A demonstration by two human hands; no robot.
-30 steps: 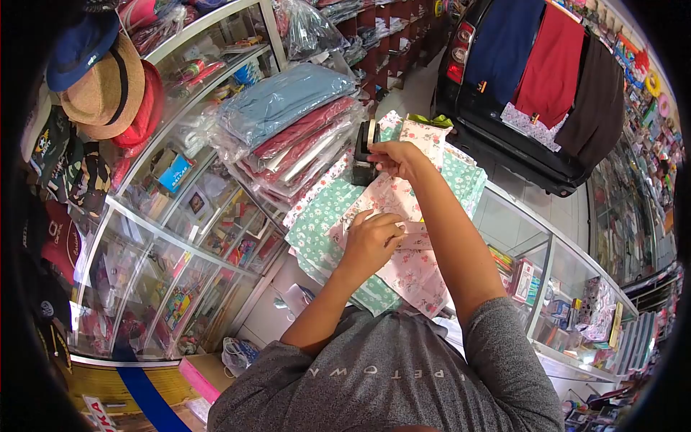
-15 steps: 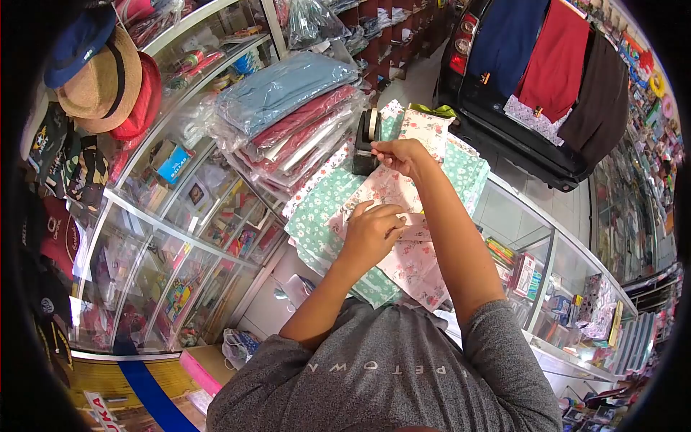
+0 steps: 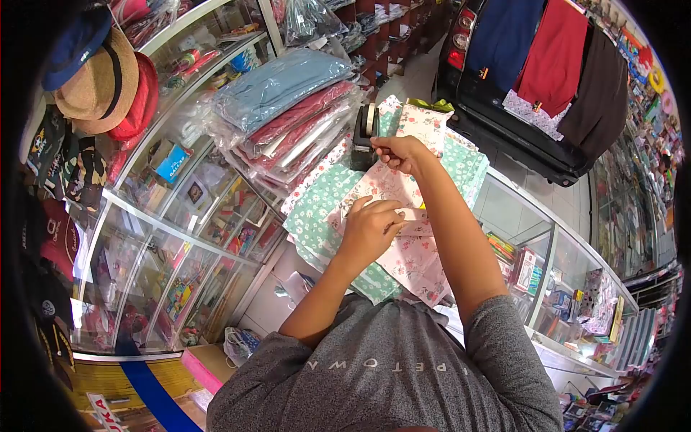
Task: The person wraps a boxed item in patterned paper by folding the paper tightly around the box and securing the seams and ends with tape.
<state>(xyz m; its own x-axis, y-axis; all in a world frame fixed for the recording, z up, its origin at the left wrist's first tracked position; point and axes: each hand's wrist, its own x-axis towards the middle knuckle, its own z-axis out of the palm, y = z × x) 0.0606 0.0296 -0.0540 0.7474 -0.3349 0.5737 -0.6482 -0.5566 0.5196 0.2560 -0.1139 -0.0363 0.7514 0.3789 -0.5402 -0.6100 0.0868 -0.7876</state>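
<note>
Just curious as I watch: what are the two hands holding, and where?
The left hand presses flat on the pink floral paper. The right hand pinches something at the tape dispenser, probably tape, too small to tell.

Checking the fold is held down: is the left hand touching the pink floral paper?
Touching. The head view shows the left hand pressed flat on the pink floral paper, with no gap visible.

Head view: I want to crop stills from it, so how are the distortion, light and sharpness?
Head view: strong fisheye, black vignette at the corners, and the glass counter edges bow. Daylight is even, with pale reflections on the glass. The left hand, right hand and floral paper are sharp; goods at the far right rim smear.
</note>
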